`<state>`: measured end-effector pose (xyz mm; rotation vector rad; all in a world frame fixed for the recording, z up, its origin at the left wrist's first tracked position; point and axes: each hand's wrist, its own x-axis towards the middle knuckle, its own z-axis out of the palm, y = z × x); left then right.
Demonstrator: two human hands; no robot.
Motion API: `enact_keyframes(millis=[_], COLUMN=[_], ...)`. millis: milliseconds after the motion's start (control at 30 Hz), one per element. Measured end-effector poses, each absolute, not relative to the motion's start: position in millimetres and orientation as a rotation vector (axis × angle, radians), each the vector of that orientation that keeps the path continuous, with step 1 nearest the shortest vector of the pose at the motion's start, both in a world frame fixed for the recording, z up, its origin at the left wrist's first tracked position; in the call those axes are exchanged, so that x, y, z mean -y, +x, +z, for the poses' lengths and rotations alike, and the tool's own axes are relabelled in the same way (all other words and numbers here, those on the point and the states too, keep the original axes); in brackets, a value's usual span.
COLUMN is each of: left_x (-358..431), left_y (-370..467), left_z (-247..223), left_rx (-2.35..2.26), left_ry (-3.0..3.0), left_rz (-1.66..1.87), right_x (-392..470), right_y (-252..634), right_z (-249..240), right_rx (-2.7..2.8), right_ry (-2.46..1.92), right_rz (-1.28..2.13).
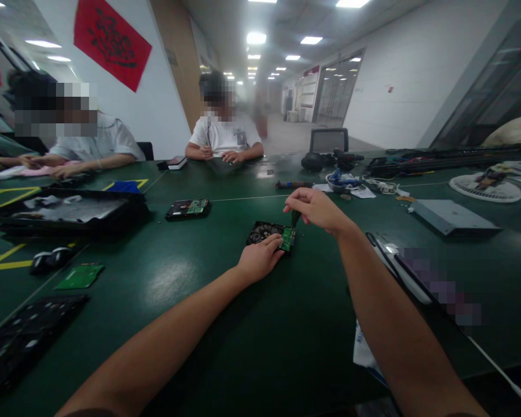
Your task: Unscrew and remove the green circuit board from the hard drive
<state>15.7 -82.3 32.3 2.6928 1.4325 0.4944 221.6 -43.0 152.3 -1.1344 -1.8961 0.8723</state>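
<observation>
A hard drive (260, 230) lies on the green table with its green circuit board (287, 236) facing up at the right end. My left hand (263, 256) grips the near edge of this drive, fingers resting over the board. Above the board's right corner, my right hand (316, 209) pinches a screwdriver (294, 219) with a dark green handle, held upright. Its tip meets the board's corner area; whether it sits in a screw I cannot make out. A second hard drive (188, 209) with a green board lies farther back on the left.
On the left are a black tray (65, 208), a loose green circuit board (80, 276) and a black panel (30, 336). A grey metal box (454, 217), a white bowl (344, 181) and a phone-like device (434, 284) lie right. A person (226, 136) sits across the table.
</observation>
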Motion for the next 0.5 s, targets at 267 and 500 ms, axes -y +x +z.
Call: enact_keyframes(millis=[267,500], left_x=[83.4,83.3], left_y=[15.4,18.7], left_z=[32.4,39.6], left_rx=[-1.447,-1.456], left_ry=[2.695,2.715], left_rz=[0.484,0.451], right_x=[48.3,44.4], right_y=[222.1,222.3], right_z=[156.8,155.5], right_rx=[1.918,1.905], right_ry=[-1.048,-1.161], right_rz=[1.018,0.842])
